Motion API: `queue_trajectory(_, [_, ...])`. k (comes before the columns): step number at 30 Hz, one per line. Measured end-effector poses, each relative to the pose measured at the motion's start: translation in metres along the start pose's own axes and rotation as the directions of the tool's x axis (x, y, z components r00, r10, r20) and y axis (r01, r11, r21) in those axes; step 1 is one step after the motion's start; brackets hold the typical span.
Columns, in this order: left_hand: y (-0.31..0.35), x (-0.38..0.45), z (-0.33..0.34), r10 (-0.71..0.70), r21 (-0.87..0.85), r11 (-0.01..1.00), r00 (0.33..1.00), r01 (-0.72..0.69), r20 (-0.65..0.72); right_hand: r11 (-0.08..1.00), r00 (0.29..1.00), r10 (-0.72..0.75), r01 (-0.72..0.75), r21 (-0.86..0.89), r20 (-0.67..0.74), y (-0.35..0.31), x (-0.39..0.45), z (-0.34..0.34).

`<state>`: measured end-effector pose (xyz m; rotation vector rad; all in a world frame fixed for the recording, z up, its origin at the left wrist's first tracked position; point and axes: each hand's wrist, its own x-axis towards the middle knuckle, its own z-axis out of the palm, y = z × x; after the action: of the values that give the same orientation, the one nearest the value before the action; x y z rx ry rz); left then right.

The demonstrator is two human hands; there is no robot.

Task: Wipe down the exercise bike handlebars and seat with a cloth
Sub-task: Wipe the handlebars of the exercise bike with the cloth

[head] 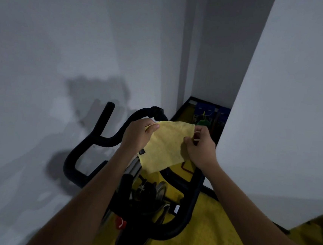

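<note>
Left hand and right hand each pinch an upper corner of thin yellow cloth, stretched between them. Cloth hangs above black curved exercise bike handlebars.

The cloth is yellow and thin, with a small dark tag at its lower left edge. It is spread out flat in the air above the exercise bike, held at its upper left corner and at its right edge, and its lower end hangs free. The handlebars are black curved tubes; the left horn points up, near the wall. The seat is not visible.
</note>
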<state>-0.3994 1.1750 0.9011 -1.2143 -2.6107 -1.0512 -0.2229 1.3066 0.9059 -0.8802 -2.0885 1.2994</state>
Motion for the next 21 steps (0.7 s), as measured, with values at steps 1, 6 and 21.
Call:
queue_trajectory(1, [-0.002, 0.002, 0.006, -0.013, 0.037, 0.999, 1.0, 0.013, -0.008, 0.999, 0.999, 0.025, -0.024, -0.031, 0.024, 0.003, 0.003, 0.002])
queue_trajectory(6, [0.003, -0.006, 0.034, -0.092, -0.018, 0.996, 0.993, 0.091, -0.075, 0.986, 0.994, 0.073, -0.06, -0.157, 0.077, 0.024, 0.005, 0.009])
queue_trajectory(21, [0.044, -0.042, 0.068, -0.213, -0.162, 0.962, 0.975, 0.221, 0.064, 0.997, 0.975, 0.073, -0.073, 0.004, -0.21, 0.066, -0.019, -0.005])
